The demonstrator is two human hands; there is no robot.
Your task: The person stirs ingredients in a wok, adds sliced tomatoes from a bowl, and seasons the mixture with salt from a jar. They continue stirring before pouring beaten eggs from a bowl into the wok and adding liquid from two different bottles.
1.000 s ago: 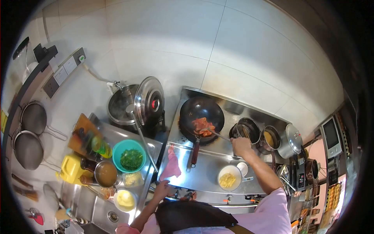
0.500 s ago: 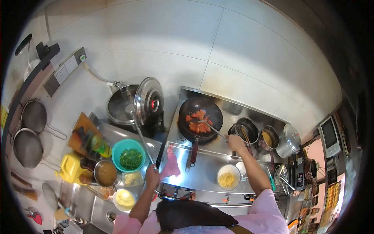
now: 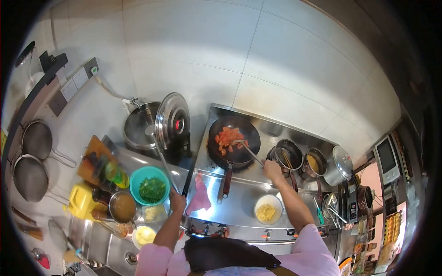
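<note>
Mid-cook — tomato frying in wok, centre frame. Right hand gripping ladle, left hand closed round long handle. Egg, greens not yet in.

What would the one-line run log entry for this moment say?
right hand: holds ladle in wok of red pieces | left hand: grips long handle beside green bowl | pink cloth: on steel counter

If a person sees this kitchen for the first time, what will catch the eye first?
First the black wok on the steel stove at centre, full of orange-red pieces, which the right hand stirs with a ladle. Next the teal bowl of chopped greens on the counter at left, with the left hand on a long ladle handle beside it.
</note>
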